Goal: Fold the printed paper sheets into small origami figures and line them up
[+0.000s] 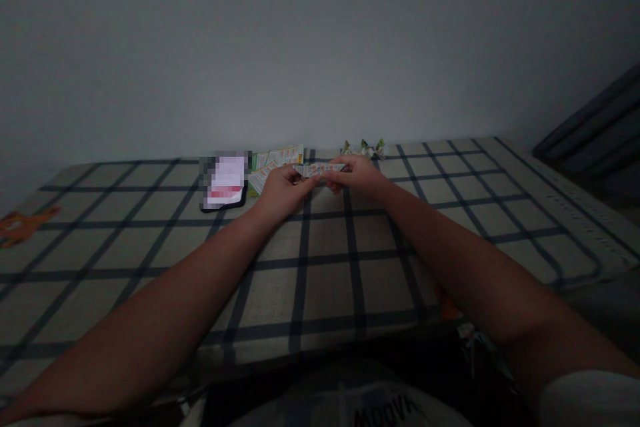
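Left hand: our left hand (283, 188) is stretched far forward and closed in a pinch on the left end of a thin printed paper strip (317, 169).
Right hand: our right hand (356, 175) meets it from the other side, fingers closed on the right end of the same strip, so the two hands sit almost touching with the strip bridging them.
Strip: it is held just above the checked sheet (325, 280), roughly level; in this dim light we cannot read its print or tell whether it is one card or several.
Beyond the left hand: a small spread of printed cards (274, 163) lies flat just past the fingertips, and to the left of them a phone (225, 181) with a lit screen.
Beyond the right hand: a few crumpled green-and-white wrappers (364, 148) sit near the wall.
Surface: a bed covered in a grid-pattern sheet, with our forearms reaching across it.
Progress: we judge that some cards are already laid out, one piece is in hand now, and we cannot tell how many remain.
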`<state>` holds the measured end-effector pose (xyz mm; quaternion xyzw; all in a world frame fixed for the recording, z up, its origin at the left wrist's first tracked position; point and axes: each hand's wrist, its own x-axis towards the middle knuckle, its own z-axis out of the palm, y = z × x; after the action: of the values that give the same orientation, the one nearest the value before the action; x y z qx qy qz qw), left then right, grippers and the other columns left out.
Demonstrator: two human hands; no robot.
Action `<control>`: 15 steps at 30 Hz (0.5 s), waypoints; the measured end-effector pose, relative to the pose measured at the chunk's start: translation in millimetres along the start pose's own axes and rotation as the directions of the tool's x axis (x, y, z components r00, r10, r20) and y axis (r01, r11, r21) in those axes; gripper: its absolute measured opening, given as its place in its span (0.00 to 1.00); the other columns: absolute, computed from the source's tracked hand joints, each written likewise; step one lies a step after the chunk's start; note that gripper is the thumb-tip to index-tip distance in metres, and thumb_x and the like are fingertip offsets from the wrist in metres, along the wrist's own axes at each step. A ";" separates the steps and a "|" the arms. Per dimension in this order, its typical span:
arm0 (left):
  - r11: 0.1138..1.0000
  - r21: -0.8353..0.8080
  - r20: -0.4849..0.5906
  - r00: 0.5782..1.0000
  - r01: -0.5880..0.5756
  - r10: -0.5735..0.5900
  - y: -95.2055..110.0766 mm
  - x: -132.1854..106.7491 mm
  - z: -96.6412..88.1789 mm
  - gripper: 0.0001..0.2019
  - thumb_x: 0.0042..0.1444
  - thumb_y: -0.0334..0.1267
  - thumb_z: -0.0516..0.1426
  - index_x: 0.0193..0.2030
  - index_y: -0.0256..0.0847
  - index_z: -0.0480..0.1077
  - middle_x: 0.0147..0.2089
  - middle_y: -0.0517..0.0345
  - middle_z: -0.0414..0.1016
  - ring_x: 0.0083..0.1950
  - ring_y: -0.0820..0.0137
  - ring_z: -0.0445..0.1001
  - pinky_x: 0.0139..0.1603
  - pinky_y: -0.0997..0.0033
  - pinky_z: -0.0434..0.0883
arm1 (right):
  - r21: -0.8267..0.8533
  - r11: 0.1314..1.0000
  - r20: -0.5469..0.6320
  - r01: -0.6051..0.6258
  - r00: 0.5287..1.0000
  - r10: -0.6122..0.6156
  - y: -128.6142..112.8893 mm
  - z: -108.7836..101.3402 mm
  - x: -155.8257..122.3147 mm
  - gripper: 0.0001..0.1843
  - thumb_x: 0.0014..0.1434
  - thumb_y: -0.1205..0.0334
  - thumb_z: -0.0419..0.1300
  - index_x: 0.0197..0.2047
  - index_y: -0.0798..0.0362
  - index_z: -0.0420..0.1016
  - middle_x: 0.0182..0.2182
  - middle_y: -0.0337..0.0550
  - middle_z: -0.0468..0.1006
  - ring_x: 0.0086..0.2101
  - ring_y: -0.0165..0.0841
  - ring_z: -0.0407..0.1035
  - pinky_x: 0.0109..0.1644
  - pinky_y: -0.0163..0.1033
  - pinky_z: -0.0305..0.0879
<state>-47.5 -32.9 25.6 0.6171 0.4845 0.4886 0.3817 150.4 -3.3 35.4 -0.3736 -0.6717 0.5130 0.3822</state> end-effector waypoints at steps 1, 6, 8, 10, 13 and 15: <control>0.998 0.054 -0.022 0.999 -0.029 0.030 -0.9 0.5 -0.1 0.16 0.48 0.46 0.69 0.19 0.40 0.72 0.18 0.61 0.66 0.21 0.74 0.59 0.24 0.72 0.53 | 0.021 1.000 -0.014 -0.007 1.000 0.007 1.9 0.1 1.2 0.17 0.51 0.56 0.72 0.38 0.57 0.75 0.22 0.38 0.78 0.24 0.28 0.72 0.29 0.33 0.71; 0.979 0.178 -0.027 0.994 -0.103 0.109 -2.4 0.1 -0.2 0.15 0.51 0.48 0.66 0.24 0.39 0.76 0.21 0.59 0.70 0.23 0.73 0.62 0.25 0.71 0.55 | 0.011 1.000 0.040 0.017 0.999 -0.017 1.5 -0.6 1.0 0.15 0.54 0.54 0.70 0.34 0.58 0.76 0.23 0.39 0.78 0.25 0.26 0.72 0.29 0.31 0.71; 0.981 0.164 -0.005 0.994 -0.107 0.109 -2.3 -1.4 0.7 0.16 0.52 0.50 0.65 0.24 0.39 0.76 0.20 0.59 0.69 0.22 0.74 0.61 0.24 0.72 0.55 | -0.035 0.999 0.036 0.035 0.999 -0.034 -2.7 -0.9 -1.1 0.14 0.55 0.55 0.68 0.31 0.58 0.75 0.22 0.39 0.78 0.25 0.26 0.72 0.30 0.32 0.71; 0.987 0.135 0.014 0.996 -0.088 0.087 -2.1 -3.0 1.9 0.18 0.54 0.52 0.64 0.23 0.39 0.76 0.19 0.60 0.68 0.21 0.74 0.61 0.23 0.71 0.54 | -0.086 0.995 0.014 0.052 0.999 -0.051 -7.2 -0.8 -3.2 0.12 0.56 0.57 0.67 0.30 0.58 0.75 0.22 0.39 0.77 0.25 0.26 0.71 0.31 0.32 0.71; 0.990 0.124 0.015 0.998 -0.069 0.068 -1.6 -4.3 3.5 0.19 0.55 0.53 0.63 0.24 0.40 0.77 0.18 0.60 0.68 0.20 0.73 0.62 0.23 0.71 0.54 | -0.128 0.990 -0.020 0.066 0.997 -0.070 -11.1 -0.7 -4.8 0.11 0.57 0.58 0.66 0.31 0.58 0.74 0.21 0.38 0.77 0.24 0.26 0.70 0.30 0.32 0.70; 0.988 0.137 -0.004 0.997 -0.074 0.075 -0.9 -4.1 3.8 0.18 0.54 0.53 0.64 0.24 0.40 0.77 0.18 0.59 0.69 0.21 0.72 0.63 0.23 0.71 0.55 | -0.136 0.988 -0.016 0.069 0.997 -0.072 -10.4 -1.0 -4.4 0.12 0.57 0.57 0.66 0.30 0.57 0.73 0.21 0.38 0.76 0.23 0.26 0.70 0.29 0.32 0.69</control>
<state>-44.3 -36.7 22.9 0.6572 0.4953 0.4710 0.3177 152.0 -8.9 45.2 -0.3798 -0.7139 0.4485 0.3808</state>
